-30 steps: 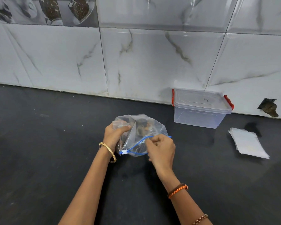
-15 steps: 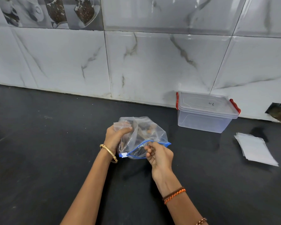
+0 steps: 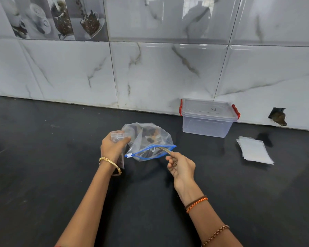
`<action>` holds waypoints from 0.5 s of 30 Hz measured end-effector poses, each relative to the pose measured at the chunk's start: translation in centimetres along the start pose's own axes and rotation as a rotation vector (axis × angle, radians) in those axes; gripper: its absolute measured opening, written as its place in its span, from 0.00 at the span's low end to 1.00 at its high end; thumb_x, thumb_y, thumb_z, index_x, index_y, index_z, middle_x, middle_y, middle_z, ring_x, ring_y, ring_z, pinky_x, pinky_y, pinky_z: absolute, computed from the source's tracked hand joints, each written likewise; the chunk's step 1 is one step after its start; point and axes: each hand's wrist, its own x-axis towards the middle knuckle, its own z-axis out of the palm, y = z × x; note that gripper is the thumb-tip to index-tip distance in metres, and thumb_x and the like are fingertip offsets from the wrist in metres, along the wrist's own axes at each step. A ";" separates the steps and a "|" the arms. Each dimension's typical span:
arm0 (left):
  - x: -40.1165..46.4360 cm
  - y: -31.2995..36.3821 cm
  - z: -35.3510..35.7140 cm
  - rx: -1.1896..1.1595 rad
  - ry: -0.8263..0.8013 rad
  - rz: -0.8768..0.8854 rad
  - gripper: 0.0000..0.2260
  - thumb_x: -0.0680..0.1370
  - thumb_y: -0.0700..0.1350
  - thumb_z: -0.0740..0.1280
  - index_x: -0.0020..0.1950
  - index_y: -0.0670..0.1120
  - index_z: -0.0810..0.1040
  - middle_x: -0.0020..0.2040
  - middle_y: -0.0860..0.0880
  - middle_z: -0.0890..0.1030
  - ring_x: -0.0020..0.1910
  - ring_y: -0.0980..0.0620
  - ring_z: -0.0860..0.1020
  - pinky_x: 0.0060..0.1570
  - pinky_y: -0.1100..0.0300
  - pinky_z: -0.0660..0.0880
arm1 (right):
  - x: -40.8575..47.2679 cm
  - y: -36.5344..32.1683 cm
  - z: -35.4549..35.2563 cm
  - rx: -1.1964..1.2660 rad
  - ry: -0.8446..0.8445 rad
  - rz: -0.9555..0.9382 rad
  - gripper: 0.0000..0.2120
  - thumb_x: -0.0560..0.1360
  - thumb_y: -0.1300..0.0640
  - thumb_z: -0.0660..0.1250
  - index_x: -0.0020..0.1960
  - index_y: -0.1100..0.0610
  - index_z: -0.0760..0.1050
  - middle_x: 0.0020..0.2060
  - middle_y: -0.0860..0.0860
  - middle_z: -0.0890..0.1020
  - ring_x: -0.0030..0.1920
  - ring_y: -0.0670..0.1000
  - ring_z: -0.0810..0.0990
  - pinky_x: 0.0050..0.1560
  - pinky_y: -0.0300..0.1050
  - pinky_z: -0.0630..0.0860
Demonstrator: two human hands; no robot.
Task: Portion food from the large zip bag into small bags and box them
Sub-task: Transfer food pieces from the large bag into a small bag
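- Right hand [image 3: 181, 167], nearest: fingers pinch a thin, pale brown strip of food [image 3: 163, 150] whose far end is still inside the bag mouth. Judgement: draw it out slowly and straight, so it neither snaps nor drags the zip edge.
- Left hand [image 3: 114, 147]: grips a small clear plastic bag [image 3: 117, 135] together with the near corner of the large clear zip bag with the blue seal [image 3: 148, 141] — the big bag rests on the black stone counter [image 3: 43, 166], mouth open toward the person.
- Judgement: the small bag's mouth needs spreading before the strip arrives; keep the grip steady.
- Farther right: a stack of flat white small bags [image 3: 254, 150].
- Against the wall: a lidded clear plastic box with red clips [image 3: 208, 117], shut — unclip it before boxing.
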 end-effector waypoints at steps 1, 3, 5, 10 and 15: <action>-0.3 0.0 -0.2 0.002 0.008 0.008 0.10 0.67 0.39 0.74 0.43 0.50 0.77 0.41 0.50 0.80 0.45 0.47 0.79 0.51 0.51 0.77 | 0.0 -0.1 -0.2 0.000 0.001 0.003 0.05 0.73 0.68 0.65 0.39 0.65 0.75 0.28 0.56 0.77 0.18 0.42 0.72 0.20 0.31 0.70; -1.1 0.2 -0.6 0.014 0.012 0.025 0.10 0.68 0.38 0.74 0.45 0.49 0.78 0.40 0.51 0.79 0.43 0.48 0.78 0.49 0.54 0.76 | -0.2 -0.2 -0.6 -0.002 -0.004 0.011 0.05 0.73 0.68 0.64 0.39 0.65 0.75 0.29 0.57 0.77 0.18 0.42 0.72 0.21 0.32 0.70; -2.0 0.5 -0.9 0.026 0.013 0.033 0.11 0.68 0.38 0.74 0.48 0.46 0.78 0.40 0.52 0.78 0.43 0.49 0.77 0.47 0.57 0.74 | -0.5 -0.3 -1.1 -0.017 -0.010 0.017 0.05 0.73 0.68 0.65 0.39 0.65 0.76 0.29 0.56 0.77 0.18 0.42 0.72 0.21 0.32 0.71; -5.4 0.6 -1.4 0.043 0.032 0.105 0.13 0.61 0.47 0.73 0.42 0.54 0.75 0.40 0.53 0.79 0.42 0.50 0.78 0.47 0.56 0.75 | -1.2 -0.9 -2.9 -0.006 -0.026 -0.029 0.08 0.72 0.68 0.63 0.35 0.62 0.74 0.19 0.51 0.75 0.17 0.41 0.69 0.19 0.30 0.66; -9.6 0.5 -1.0 0.106 0.019 0.192 0.13 0.68 0.41 0.75 0.44 0.54 0.74 0.42 0.54 0.79 0.41 0.55 0.77 0.46 0.61 0.74 | -1.6 -2.1 -5.5 0.052 0.011 -0.056 0.08 0.72 0.68 0.63 0.35 0.62 0.75 0.16 0.48 0.72 0.16 0.41 0.66 0.18 0.31 0.63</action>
